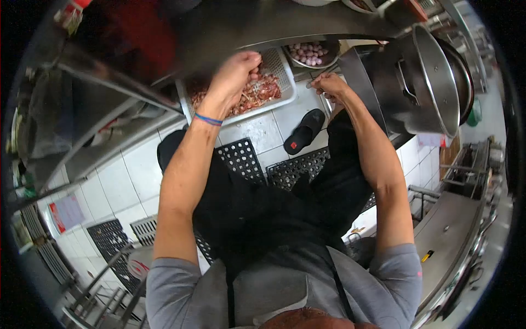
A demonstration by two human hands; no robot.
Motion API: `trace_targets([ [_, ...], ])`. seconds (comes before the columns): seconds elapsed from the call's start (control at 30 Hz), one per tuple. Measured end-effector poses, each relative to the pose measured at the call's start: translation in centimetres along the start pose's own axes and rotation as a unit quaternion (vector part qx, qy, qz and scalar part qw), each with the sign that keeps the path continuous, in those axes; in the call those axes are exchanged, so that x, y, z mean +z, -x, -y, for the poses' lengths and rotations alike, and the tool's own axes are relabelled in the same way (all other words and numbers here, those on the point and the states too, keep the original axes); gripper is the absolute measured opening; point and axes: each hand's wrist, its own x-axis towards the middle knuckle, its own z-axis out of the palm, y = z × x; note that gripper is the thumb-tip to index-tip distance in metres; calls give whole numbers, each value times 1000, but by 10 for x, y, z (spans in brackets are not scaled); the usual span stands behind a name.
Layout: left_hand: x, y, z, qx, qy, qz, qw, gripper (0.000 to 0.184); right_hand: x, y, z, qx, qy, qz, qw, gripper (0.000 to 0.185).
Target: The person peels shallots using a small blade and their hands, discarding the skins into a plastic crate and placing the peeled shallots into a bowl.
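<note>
My left hand, with a blue band at its wrist, is over a white plastic basket. Its fingers are curled together, and what they hold, if anything, is hidden. Inside the basket lies a heap of reddish-brown scraps that look like onion skins. To the right, my right hand is closed beside the basket, with a small, thin thing at its fingertips that I cannot make out. Beyond it stands a metal bowl of small peeled purple onions.
A steel counter edge hangs over the basket and bowl. Large metal pots stand at the right. Below are a black slipper, perforated black mats and white floor tiles.
</note>
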Motion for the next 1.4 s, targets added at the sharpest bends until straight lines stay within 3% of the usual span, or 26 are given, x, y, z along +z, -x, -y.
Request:
trace_targets([
  [0.17, -1, 4, -8, 14, -5, -19, 1000, 21, 25, -33, -9, 3, 0, 17, 1000, 19],
  [0.27, -4, 3, -6, 11, -6, -24, 1000, 22, 39, -2, 26, 57, 9, 56, 997, 18],
  [0.4, -3, 5, -9, 2, -12, -29, 999, 23, 54, -10, 30, 92, -65, 92, 989, 16],
  [0.53, -3, 5, -8, 4, -7, -17, 1000, 23, 65, -17, 31, 87, -78, 18, 993, 9],
  [0.67, -6, 5, -6, 3, -9, 4, 1000, 23, 74, -29, 28, 20, 12, -19, 1000, 14],
  [0.7, -6, 5, -5, 1, -6, 2, 1000, 23, 77, -26, 32, 26, -4, -12, 1000, 24],
  [0.9, -14, 2, 0, -24, 42, 14, 999, 25, 76, -1, 49, 15, -83, -12, 996, 36],
  [1.0, -15, 1, 2, -41, 65, 18, 997, 25, 71, 17, 66, -18, -134, -11, 991, 37],
  [1.13, -9, 3, 1, -61, 47, 19, 997, 27, 53, 40, 78, -145, -115, 29, 982, 30],
  [1.27, -2, 1, 2, -69, 83, 43, 993, 29, 49, 54, 81, -194, -298, 20, 935, 23],
  [1.4, 9, -3, 5, -75, 175, 68, 979, 29, 52, 91, 88, -222, -131, 22, 966, 28],
])
